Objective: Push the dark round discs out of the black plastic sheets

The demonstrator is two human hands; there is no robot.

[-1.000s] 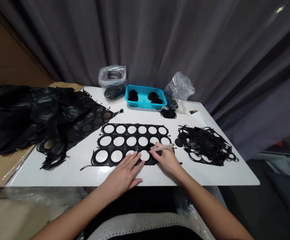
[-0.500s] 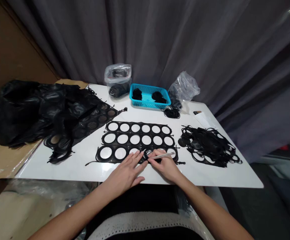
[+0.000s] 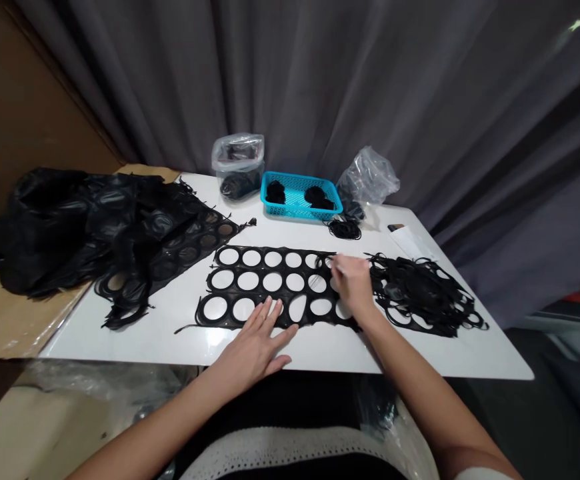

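A black rubber sheet [image 3: 270,270] punched with rows of round holes lies flat on the white table [image 3: 160,333]. My left hand [image 3: 257,343] rests flat and open on the sheet's near edge, fingers spread. Over the sheet's far right corner, my right hand [image 3: 353,283] is closed around a thin white pen-like tool [image 3: 339,265]. Just right of that hand lies a tangled pile of black rubber rings and scraps [image 3: 423,290].
A heap of black punched sheets [image 3: 95,227] covers the table's left end and a cardboard sheet [image 3: 5,320]. At the back stand a turquoise basket [image 3: 300,195] with black pieces, two clear plastic bags [image 3: 237,165] [image 3: 367,179] and a small ring bundle [image 3: 344,229]. Grey curtain behind.
My right hand has moved with the tool from the sheet's near row away to its far right corner. My left hand has stayed flat on the near edge.
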